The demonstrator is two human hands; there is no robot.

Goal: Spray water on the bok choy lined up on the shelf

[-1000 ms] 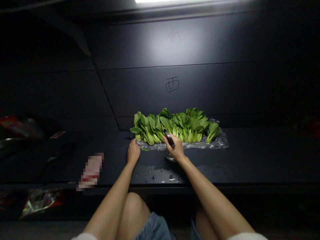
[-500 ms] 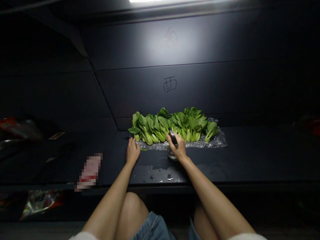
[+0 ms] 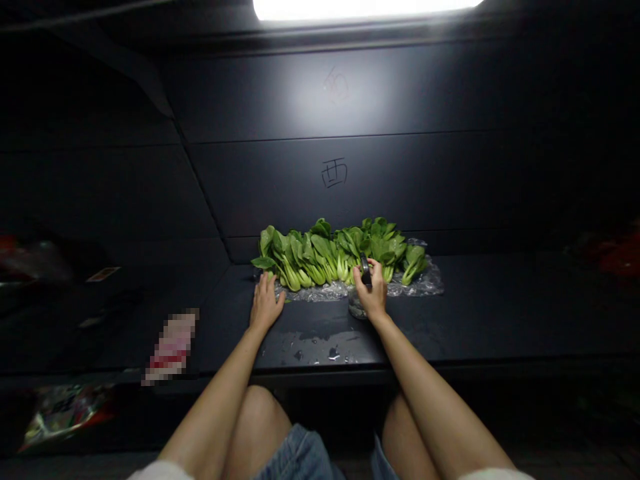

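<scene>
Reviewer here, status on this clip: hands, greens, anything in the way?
Left hand flat on dark counter. Right hand gripping dark object. Bok choy row on plastic sheet. Clear container just under right hand.

I'd call this a food-prep booth, not a home kitchen: a matte black panelled counter (image 3: 500, 313) with wet patches (image 3: 315, 353), dark wall panels (image 3: 425, 187) with a hand-drawn black character (image 3: 334, 173), a long white overhead light (image 3: 367, 8), and leafy green bok choy (image 3: 320, 257) laid out on clear plastic film (image 3: 425, 280).
</scene>
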